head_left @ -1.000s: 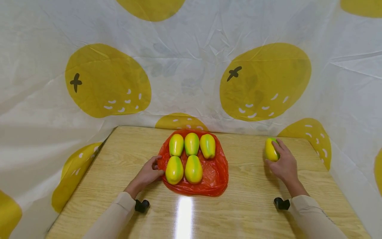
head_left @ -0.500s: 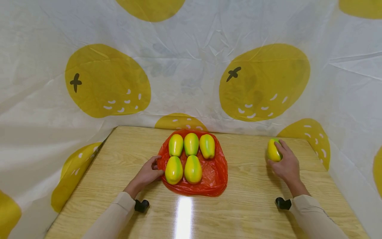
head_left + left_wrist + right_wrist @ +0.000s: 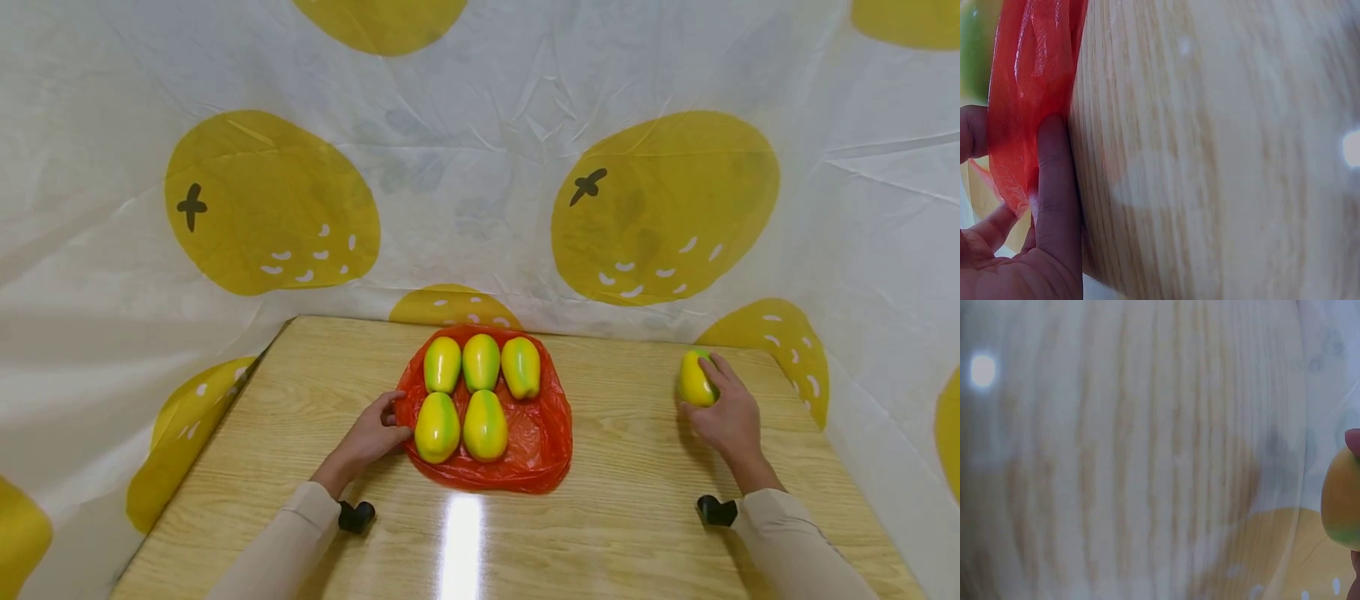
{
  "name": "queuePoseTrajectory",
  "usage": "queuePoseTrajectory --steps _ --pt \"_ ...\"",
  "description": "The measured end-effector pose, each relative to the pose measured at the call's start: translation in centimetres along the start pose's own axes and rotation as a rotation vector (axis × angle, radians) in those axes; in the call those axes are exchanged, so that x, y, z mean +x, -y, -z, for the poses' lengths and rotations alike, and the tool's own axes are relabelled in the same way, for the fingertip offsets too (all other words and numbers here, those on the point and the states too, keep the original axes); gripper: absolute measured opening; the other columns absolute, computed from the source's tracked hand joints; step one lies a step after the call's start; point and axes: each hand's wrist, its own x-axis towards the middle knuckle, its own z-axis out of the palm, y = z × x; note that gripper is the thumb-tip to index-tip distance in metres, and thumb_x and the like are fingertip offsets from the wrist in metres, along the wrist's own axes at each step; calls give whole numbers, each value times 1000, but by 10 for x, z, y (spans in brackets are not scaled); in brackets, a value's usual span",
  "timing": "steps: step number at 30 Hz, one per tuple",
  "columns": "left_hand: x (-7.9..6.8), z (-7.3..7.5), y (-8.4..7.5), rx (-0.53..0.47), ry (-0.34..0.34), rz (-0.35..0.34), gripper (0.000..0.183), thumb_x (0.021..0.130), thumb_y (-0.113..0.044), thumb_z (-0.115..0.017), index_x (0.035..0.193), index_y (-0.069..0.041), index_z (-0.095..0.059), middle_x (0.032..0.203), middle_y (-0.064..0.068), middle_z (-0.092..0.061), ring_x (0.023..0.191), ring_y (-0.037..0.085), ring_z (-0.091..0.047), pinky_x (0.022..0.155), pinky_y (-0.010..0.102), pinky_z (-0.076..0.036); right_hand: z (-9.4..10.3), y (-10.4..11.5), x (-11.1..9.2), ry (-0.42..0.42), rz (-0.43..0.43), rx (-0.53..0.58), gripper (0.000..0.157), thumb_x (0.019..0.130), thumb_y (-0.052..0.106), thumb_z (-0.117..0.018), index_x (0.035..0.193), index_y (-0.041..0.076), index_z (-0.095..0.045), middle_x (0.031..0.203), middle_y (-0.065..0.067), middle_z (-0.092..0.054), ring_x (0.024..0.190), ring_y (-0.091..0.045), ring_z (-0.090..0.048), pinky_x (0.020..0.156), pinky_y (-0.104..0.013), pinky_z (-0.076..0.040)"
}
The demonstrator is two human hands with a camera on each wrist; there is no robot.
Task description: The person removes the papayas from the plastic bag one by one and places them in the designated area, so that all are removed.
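A red plastic bag (image 3: 528,454) lies spread on the wooden table with several yellow-green papayas (image 3: 485,427) in it, in two rows. At its left edge my left hand (image 3: 370,433) holds the rim. In the left wrist view, red plastic (image 3: 1035,87) runs between the thumb and fingers (image 3: 1057,194) of that hand. Far to the right of the bag, my right hand (image 3: 726,414) grips another papaya (image 3: 696,379), with fingers over its right side and the thumb at its near end. The right wrist view catches just part of this papaya (image 3: 1341,500) at its right edge.
The wooden table (image 3: 615,533) ends at the back and sides against a white sheet (image 3: 465,208) printed with large yellow fruit. A dark wrist camera (image 3: 356,517) sits under the left wrist and another camera (image 3: 716,510) under the right.
My right hand has shifted slightly to the right with the papaya in it. My left hand, the bag and the papayas in it stay where they were.
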Motion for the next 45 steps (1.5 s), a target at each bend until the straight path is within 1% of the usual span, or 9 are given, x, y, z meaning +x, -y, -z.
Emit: queuePoseTrajectory --steps 3,11,16,23,34,41,45 --pt "0 0 0 -2 7 -3 74 88 -12 -73 155 -9 -41 141 21 -55 117 30 -58 90 31 -58 0 -2 0 -4 -6 6 80 76 5 -78 150 -5 -49 160 -28 -42 137 -59 -45 105 -71 -40" --pt "-1 1 -1 -5 4 19 74 88 -12 -73 155 -12 -41 140 18 -55 116 28 -57 90 30 -57 0 -7 1 -10 -23 31 81 77 5 -77 152 -4 -47 161 -28 -41 138 -59 -44 105 -71 -40" --pt "-1 1 -3 4 6 13 75 88 -12 -73 155 -11 -41 140 19 -54 116 29 -57 89 31 -57 3 -8 3 -8 -36 43 81 78 5 -77 152 -4 -46 161 -28 -40 139 -59 -43 107 -72 -38" --pt "-2 2 -2 8 11 27 75 88 -14 -73 156 -13 -41 141 18 -54 119 29 -57 93 32 -57 4 -9 5 8 -72 59 82 79 6 -76 154 -3 -44 163 -26 -38 142 -58 -40 111 -72 -36" --pt "-2 2 -3 -3 16 20 75 89 -14 -73 156 -12 -40 145 18 -53 121 30 -56 97 35 -57 4 -15 8 22 -115 75 83 80 7 -76 155 -4 -43 165 -26 -36 147 -56 -37 114 -71 -35" --pt "0 2 -2 -14 16 6 73 89 -14 -72 155 -11 -41 142 18 -54 120 29 -58 94 32 -56 4 -19 10 8 -125 69 82 78 7 -76 153 -5 -45 163 -27 -38 145 -57 -39 113 -71 -36" --pt "1 2 -1 -20 14 4 73 89 -13 -71 155 -10 -41 142 18 -55 119 29 -58 92 30 -56 3 -19 10 -1 -149 85 82 77 6 -76 152 -5 -45 163 -25 -39 146 -56 -40 114 -69 -36"
